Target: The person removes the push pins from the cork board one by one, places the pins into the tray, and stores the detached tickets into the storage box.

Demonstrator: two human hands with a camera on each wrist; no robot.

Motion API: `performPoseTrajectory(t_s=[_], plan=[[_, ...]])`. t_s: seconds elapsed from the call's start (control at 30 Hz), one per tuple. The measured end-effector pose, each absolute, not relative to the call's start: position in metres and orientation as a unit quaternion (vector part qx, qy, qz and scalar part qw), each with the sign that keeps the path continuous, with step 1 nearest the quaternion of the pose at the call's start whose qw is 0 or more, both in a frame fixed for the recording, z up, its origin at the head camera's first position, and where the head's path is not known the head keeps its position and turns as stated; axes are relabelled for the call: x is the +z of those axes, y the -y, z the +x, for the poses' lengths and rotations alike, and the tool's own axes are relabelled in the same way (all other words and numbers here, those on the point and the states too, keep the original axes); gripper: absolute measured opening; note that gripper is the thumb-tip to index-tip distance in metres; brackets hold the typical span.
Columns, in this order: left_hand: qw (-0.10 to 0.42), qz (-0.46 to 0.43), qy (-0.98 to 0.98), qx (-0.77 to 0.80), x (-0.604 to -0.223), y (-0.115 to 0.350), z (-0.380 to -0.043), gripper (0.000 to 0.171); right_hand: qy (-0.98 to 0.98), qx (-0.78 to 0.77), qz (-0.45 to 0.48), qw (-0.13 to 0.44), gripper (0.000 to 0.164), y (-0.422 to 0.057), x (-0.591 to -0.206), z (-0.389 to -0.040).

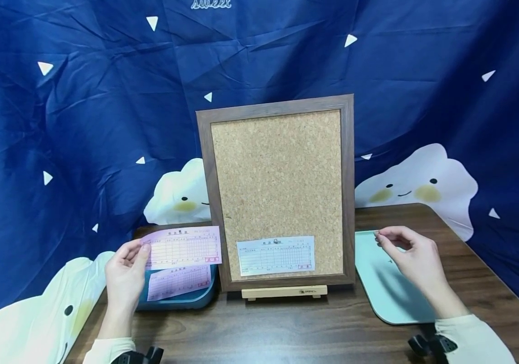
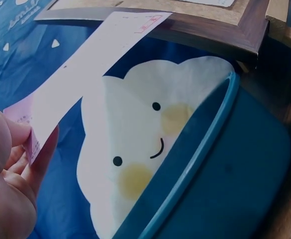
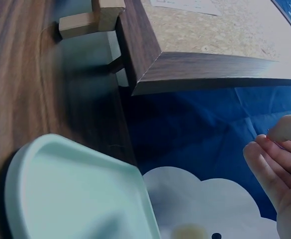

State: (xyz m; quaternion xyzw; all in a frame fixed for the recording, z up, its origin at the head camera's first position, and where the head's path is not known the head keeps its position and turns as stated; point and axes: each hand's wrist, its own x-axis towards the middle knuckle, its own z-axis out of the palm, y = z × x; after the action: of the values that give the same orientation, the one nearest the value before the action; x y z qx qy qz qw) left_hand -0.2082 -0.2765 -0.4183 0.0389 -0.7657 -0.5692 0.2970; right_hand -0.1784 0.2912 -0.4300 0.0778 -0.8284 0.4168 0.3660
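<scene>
Between thumb and fingers, my left hand (image 1: 125, 275) grips a pink printed slip (image 1: 184, 247) by its left end. The slip is held out over the blue bin (image 1: 186, 305), just left of the framed corkboard (image 1: 282, 177); in the left wrist view the slip (image 2: 95, 55) bows lengthwise. Another pink slip (image 1: 179, 282) lies in the bin. A pale blue slip (image 1: 275, 257) is on the board's lower part, with a small shiny pin at its top. Above the mint tray (image 1: 378, 298), my right hand (image 1: 412, 253) pinches a tiny pin, mostly hidden by the fingertips.
The corkboard leans upright on a light wooden stand (image 1: 284, 291) on the brown wooden table (image 1: 287, 333). A tiny dark thing (image 1: 390, 261) lies on the mint tray. Behind everything hangs a dark blue cloth (image 1: 277, 60) with white clouds and triangles.
</scene>
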Motion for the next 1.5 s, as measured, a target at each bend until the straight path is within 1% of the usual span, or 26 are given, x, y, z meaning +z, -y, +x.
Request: performPoseTrajectory(t_s=[0.2, 0.43, 0.67, 0.8, 0.87, 1.07, 1.33, 1.5], plan=[[0.284, 0.060, 0.756, -0.587, -0.423, 0.282, -0.207, 0.019, 0.830, 0.416, 0.078, 0.363, 0.020, -0.297, -0.436, -0.179], [0.281, 0.071, 0.766, -0.574, -0.427, 0.289, -0.207, 0.021, 0.835, 0.413, 0.076, 0.356, 0.012, -0.302, -0.442, -0.176], [0.262, 0.087, 0.764, -0.583, -0.434, 0.296, -0.209, 0.022, 0.835, 0.413, 0.073, 0.355, 0.017, -0.306, -0.447, -0.174], [0.247, 0.100, 0.765, -0.586, -0.439, 0.300, -0.211, 0.022, 0.840, 0.407, 0.065, 0.353, 0.009, -0.310, -0.450, -0.172], [0.240, 0.106, 0.770, -0.582, -0.441, 0.302, -0.210, 0.022, 0.845, 0.396, 0.059, 0.355, 0.007, -0.312, -0.451, -0.171], [0.221, 0.111, 0.794, -0.555, -0.446, 0.309, -0.210, 0.025, 0.847, 0.389, 0.045, 0.359, 0.012, -0.318, -0.456, -0.172], [0.192, 0.129, 0.826, -0.513, -0.449, 0.314, -0.209, 0.028, 0.862, 0.373, 0.026, 0.341, 0.016, -0.325, -0.462, -0.171], [0.180, 0.131, 0.846, -0.485, -0.451, 0.317, -0.210, 0.029, 0.886, 0.342, -0.003, 0.313, 0.012, -0.330, -0.467, -0.169]])
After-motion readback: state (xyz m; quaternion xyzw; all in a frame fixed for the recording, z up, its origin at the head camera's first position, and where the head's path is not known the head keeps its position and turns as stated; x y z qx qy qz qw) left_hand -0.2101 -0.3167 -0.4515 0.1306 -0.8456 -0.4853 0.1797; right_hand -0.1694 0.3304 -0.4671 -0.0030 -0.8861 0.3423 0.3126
